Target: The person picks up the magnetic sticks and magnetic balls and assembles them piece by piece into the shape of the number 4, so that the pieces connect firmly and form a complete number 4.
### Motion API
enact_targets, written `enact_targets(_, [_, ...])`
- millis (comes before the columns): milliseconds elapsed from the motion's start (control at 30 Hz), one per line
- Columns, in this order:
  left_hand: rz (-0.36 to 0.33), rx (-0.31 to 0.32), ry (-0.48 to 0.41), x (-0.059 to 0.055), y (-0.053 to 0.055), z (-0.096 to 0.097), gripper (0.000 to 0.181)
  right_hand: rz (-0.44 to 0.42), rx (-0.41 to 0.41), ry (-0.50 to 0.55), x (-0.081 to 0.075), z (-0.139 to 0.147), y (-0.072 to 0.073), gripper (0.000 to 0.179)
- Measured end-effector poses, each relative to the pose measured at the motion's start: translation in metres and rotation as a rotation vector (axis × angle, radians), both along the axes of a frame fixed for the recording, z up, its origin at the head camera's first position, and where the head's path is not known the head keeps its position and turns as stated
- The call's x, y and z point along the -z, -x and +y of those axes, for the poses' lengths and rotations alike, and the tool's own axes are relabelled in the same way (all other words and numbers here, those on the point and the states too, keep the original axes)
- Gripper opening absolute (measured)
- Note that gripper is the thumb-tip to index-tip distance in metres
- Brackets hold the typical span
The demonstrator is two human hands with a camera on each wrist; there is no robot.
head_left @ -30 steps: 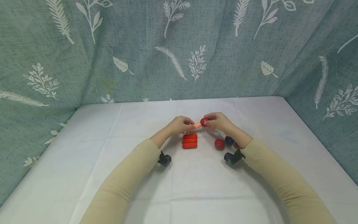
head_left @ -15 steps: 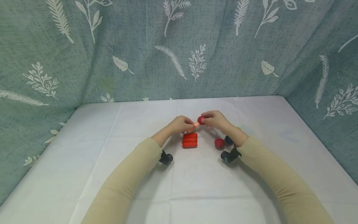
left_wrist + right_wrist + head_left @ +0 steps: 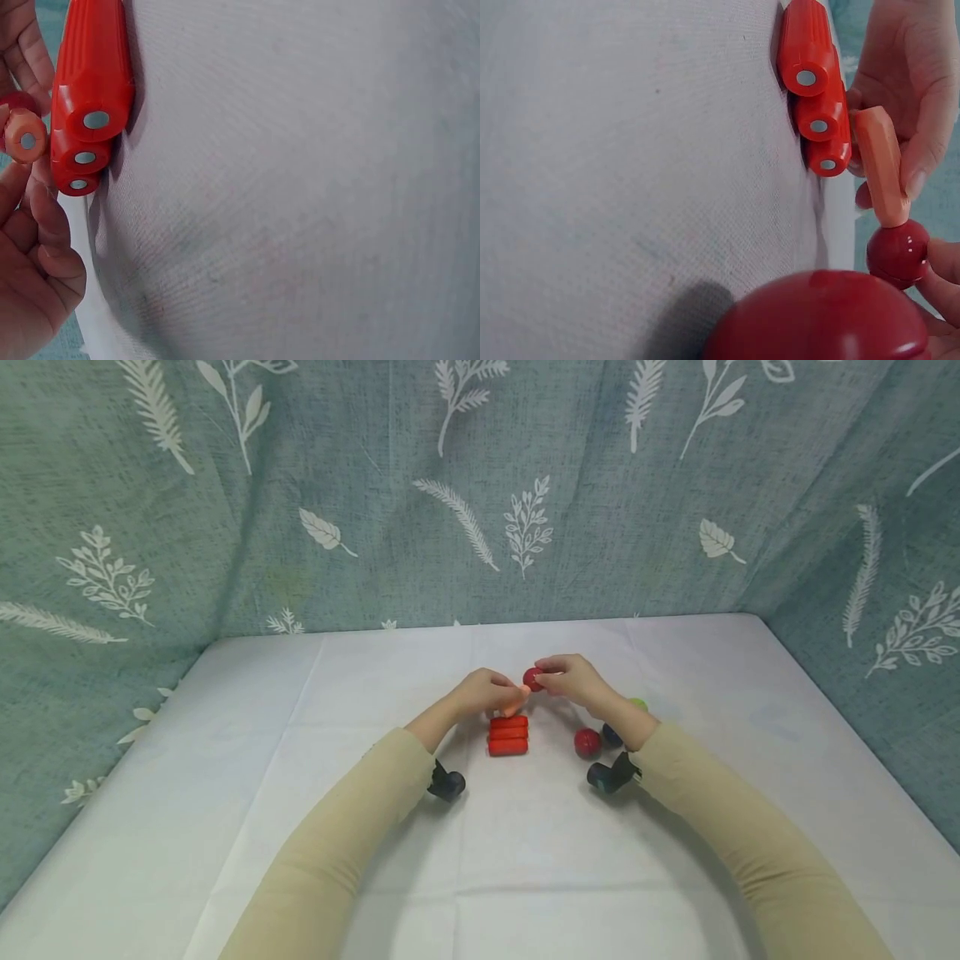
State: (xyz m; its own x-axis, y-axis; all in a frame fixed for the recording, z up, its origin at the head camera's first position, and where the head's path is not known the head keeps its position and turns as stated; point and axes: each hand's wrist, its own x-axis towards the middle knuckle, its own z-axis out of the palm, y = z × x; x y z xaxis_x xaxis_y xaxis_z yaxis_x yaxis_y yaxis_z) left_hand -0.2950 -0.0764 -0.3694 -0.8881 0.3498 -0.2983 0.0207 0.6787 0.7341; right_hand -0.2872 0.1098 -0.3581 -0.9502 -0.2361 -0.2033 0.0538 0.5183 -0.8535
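Note:
My left hand [image 3: 480, 692] pinches an orange rod [image 3: 881, 165] with a round metal spot in its end [image 3: 28, 141]. My right hand [image 3: 576, 683] holds a glossy red ball [image 3: 898, 253] between thumb and fingers. The ball sits right at one end of the orange rod in the right wrist view. Behind the rod, a bit of another dark red round thing [image 3: 863, 196] shows, mostly hidden. Just in front of the hands, three red ribbed rods [image 3: 508, 736] lie side by side on the white cloth, with metal spots in their ends.
Another red ball [image 3: 587, 742] lies on the cloth [image 3: 525, 852] to the right of the red rods. A dark blue ball [image 3: 612, 736] and a yellow-green round thing [image 3: 639, 703] are partly hidden by the right forearm. A patterned green curtain [image 3: 480, 527] stands behind the table.
My right hand has shifted left with the red ball, and the orange rod in my left hand has turned, its visible end now pointing more upward. The yellow-green thing has come into sight.

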Motion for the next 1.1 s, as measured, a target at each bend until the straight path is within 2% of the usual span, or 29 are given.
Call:
enact_targets(133, [-0.009,-0.020,-0.018,0.000,0.001,0.000,0.037,0.051,-0.023,-0.045,-0.003,0.006,-0.002,0.043])
enact_targets(267, [-0.032,-0.071,0.002,0.003,0.004,0.001,0.039,0.128,-0.081,-0.142,-0.009,0.016,-0.007,0.040])
enact_targets(433, [-0.061,-0.166,0.039,0.008,0.008,0.003,0.037,0.211,-0.247,-0.295,-0.017,0.030,-0.021,0.034])
enact_targets(567, [-0.051,-0.217,0.055,0.011,0.009,0.005,0.034,0.266,-0.377,-0.425,-0.023,0.040,-0.037,0.035])
enact_targets(733, [-0.026,-0.258,0.043,0.012,0.008,0.008,0.032,0.274,-0.501,-0.543,-0.028,0.046,-0.050,0.035])
enact_targets(833, [-0.012,-0.268,0.024,0.010,0.006,0.010,0.036,0.288,-0.554,-0.594,-0.026,0.048,-0.055,0.032])
enact_targets(933, [0.012,-0.268,0.009,0.009,0.005,0.011,0.049,0.302,-0.584,-0.631,-0.025,0.049,-0.060,0.031])
enact_targets(1100, [0.051,-0.222,-0.014,0.011,0.006,0.012,0.063,0.348,-0.594,-0.676,-0.023,0.051,-0.066,0.029])
